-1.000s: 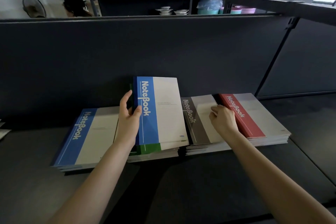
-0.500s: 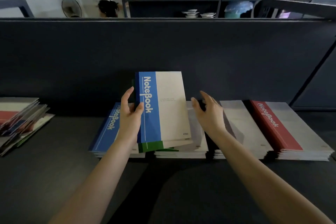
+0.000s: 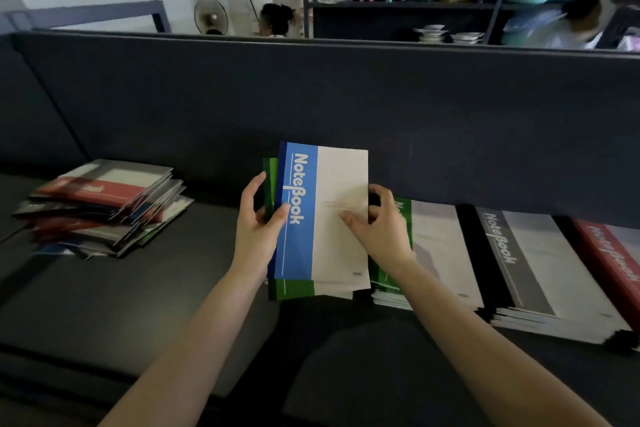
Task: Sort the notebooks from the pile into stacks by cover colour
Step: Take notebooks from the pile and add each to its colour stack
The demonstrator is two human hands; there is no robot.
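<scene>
Head: blue notebook (image 3: pixel 329 218) between hands (image 3: pixel 258 230) (image 3: pixel 381 229)

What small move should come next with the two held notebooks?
Probably slide the blue-and-white notebook off the green-and-white notebook beneath: the left hand grips both, the right hand pinches the blue one's edge, and the green-topped stack lies beside it.

Two grips, the left grip (image 3: pixel 258 229) and the right grip (image 3: pixel 381 229), hold two notebooks, one blue notebook (image 3: pixel 322 218) and one green notebook (image 3: pixel 291 289), while the desk (image 3: pixel 173 288) carries three sorted stacks, one green stack (image 3: pixel 404 215), one grey stack (image 3: pixel 519 260), one red stack (image 3: pixel 609 260), plus one loose pile (image 3: pixel 104 204).
</scene>
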